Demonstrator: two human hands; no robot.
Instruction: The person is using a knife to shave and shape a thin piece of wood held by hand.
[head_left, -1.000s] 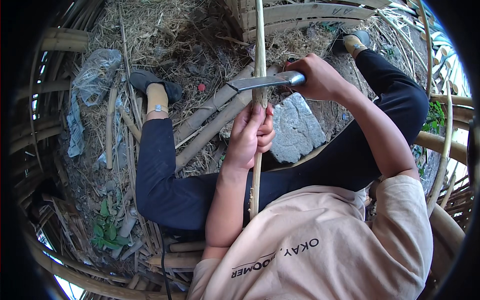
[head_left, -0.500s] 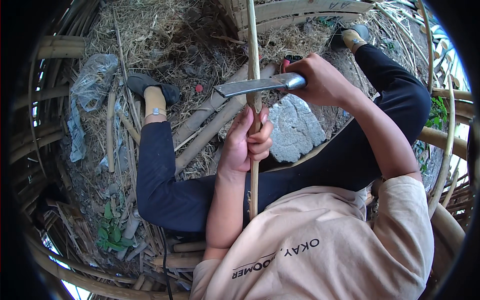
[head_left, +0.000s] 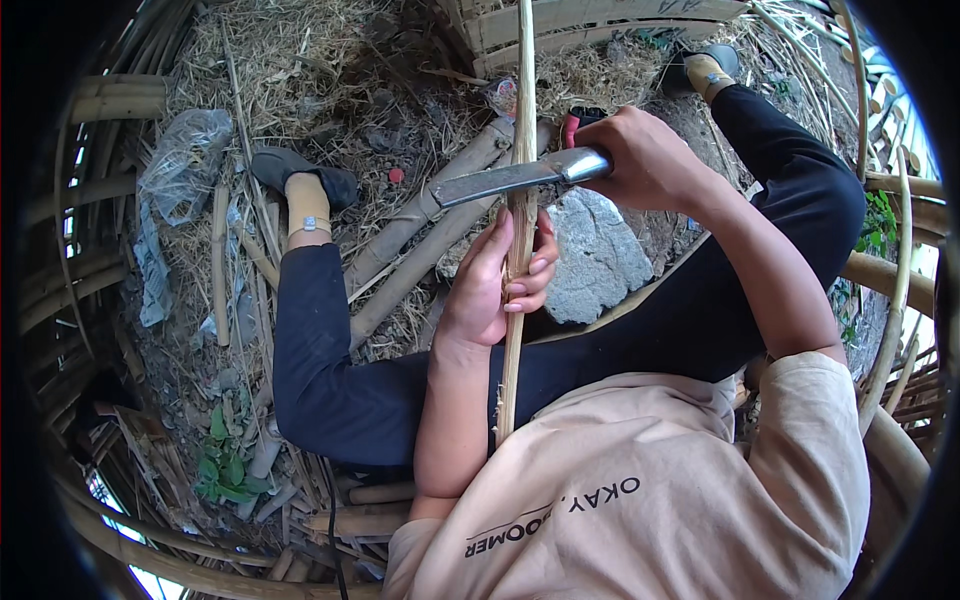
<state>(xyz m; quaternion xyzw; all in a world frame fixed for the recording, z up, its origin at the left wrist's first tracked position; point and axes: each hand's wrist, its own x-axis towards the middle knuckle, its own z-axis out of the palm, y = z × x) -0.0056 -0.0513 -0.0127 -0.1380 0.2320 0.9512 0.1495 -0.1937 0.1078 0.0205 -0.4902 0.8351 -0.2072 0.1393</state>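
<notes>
A long, pale wooden stick (head_left: 525, 100) runs upright through the middle of the head view, its lower end against my shirt. My left hand (head_left: 488, 285) is wrapped around it, thumb on one side and fingers on the other. My right hand (head_left: 645, 160) is closed on a machete (head_left: 495, 180) with a short, square-ended steel blade; the hand covers most of its handle. Just above my left hand, the blade lies across the stick and appears to touch it. Below the machete's grip, a grey stone (head_left: 597, 262) sits between my legs.
Bamboo poles (head_left: 415, 250) lie slanted on the straw-strewn ground left of the stone. A clear plastic bag (head_left: 188, 165) is farther left. My left shoe (head_left: 330, 185) and right shoe (head_left: 722, 62) rest apart. A bamboo frame (head_left: 905, 285) borders the right.
The stick's upper end has tipped to the right, and a paler face of it shows. The blade's tip has dropped slightly. My left fingers have shifted and loosened a little around the stick.
</notes>
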